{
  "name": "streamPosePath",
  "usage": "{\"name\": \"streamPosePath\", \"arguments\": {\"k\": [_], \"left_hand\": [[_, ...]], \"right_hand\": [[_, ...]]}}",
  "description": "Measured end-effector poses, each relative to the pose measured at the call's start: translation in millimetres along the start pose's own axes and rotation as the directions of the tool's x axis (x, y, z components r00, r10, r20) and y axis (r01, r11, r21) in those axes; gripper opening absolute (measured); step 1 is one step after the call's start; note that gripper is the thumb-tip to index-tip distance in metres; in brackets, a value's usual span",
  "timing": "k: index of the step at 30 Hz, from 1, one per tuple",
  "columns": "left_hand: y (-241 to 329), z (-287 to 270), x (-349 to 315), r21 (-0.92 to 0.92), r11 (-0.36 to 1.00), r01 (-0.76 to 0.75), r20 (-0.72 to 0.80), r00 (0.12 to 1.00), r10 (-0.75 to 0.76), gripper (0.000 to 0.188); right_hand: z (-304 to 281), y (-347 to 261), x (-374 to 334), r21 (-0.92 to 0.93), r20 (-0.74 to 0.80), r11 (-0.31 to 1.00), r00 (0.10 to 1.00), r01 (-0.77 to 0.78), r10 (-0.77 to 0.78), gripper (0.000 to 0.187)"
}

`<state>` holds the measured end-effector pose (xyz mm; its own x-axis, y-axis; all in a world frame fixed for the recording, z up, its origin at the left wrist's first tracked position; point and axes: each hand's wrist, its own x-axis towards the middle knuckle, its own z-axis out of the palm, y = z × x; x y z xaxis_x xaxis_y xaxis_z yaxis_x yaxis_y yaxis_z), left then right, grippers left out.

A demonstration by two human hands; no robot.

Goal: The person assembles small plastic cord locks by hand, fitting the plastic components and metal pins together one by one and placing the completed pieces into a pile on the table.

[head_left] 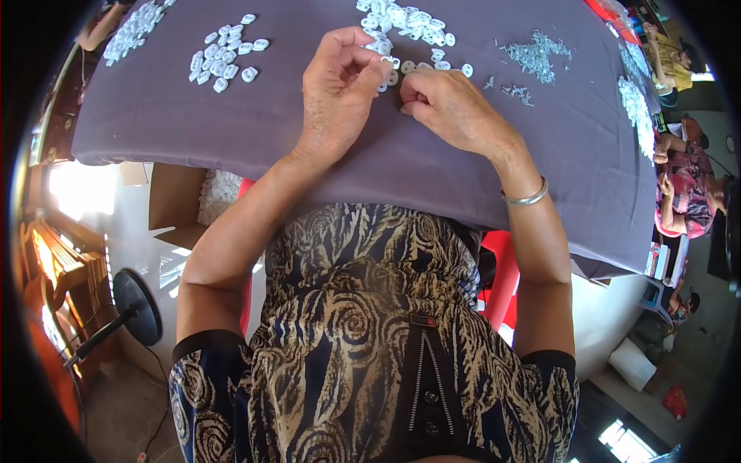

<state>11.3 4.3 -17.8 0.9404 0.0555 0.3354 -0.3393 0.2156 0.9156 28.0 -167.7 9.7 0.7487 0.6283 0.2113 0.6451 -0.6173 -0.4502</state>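
Note:
My left hand (336, 100) is raised over the far middle of the cloth, its thumb and forefinger pinching a small white plastic piece (394, 62). Close by on the right, my right hand (455, 112) has its fingers curled and pressed together; what they hold, if anything, is hidden. Beyond both hands lies a heap of white oval plastic pieces (409, 21), with a few strays between the hands. A looser group of similar white pieces (220, 58) sits to the left. To the right are scattered small shiny pins or screws (536, 55), too small to tell which.
A grey-purple cloth (255, 131) covers the table. More white pieces lie in piles at the far left (137, 29) and far right (637, 112). An open cardboard box (174, 197) stands below the left edge, near a fan (137, 307). Other people (687, 181) sit at the right.

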Motion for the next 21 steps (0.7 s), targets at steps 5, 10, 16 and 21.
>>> {"name": "streamPosePath", "arguments": {"k": [5, 10, 16, 21], "left_hand": [[-3, 4, -7, -0.054, 0.997, 0.058, 0.009, 0.998, -0.058, 0.027], [-6, 13, -18, -0.086, 0.985, 0.153, 0.059, 0.987, -0.148, 0.026], [-8, 13, -16, -0.069, 0.984, 0.166, 0.093, 0.983, -0.16, 0.028], [-9, 14, -18, -0.036, 0.989, 0.146, 0.119, 0.983, -0.141, 0.027]], "right_hand": [[-13, 3, 2, 0.176, 0.061, 0.962, 0.978, -0.208, 0.2, 0.007], [-10, 6, -1, 0.592, -0.022, 0.758, 0.936, -0.272, 0.352, 0.006], [-8, 6, -2, 0.745, -0.003, 0.627, 0.939, -0.227, 0.344, 0.012], [-4, 9, -1, 0.801, 0.03, 0.546, 0.927, -0.245, 0.373, 0.016]]}}
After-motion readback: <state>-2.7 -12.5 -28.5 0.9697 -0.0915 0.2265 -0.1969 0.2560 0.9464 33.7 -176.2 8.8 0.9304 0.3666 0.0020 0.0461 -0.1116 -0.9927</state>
